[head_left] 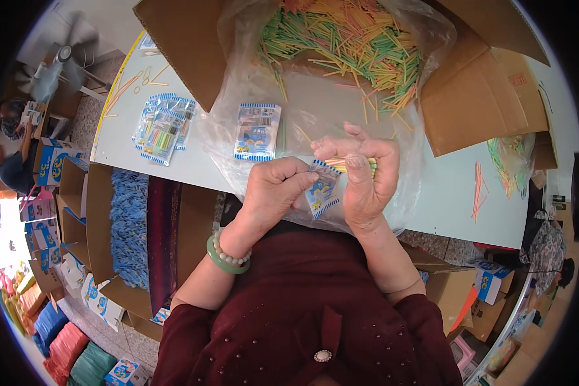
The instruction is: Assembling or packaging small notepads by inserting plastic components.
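Note:
Just in front of my body, my left hand (271, 192) pinches a small blue-and-white plastic packet (323, 193) between thumb and fingers. My right hand (374, 183) is curled around a bundle of thin coloured sticks (338, 163), their ends at the packet's upper edge. Whether any stick ends are inside the packet I cannot tell. Beyond my left hand lies a stack of flat blue-and-white packets (256, 132). Farther left, several packets filled with sticks (164, 132) overlap on the table. A heap of pink, green and yellow sticks (360, 48) lies on clear plastic sheeting at the far side.
Cardboard flaps (180, 48) frame the heap, with another cardboard box (476, 96) at right. A bag of sticks (509, 157) and loose pink sticks (478, 193) lie rightward. Below the table's left edge stands a carton of blue packets (130, 225). Another person (13, 161) sits far left.

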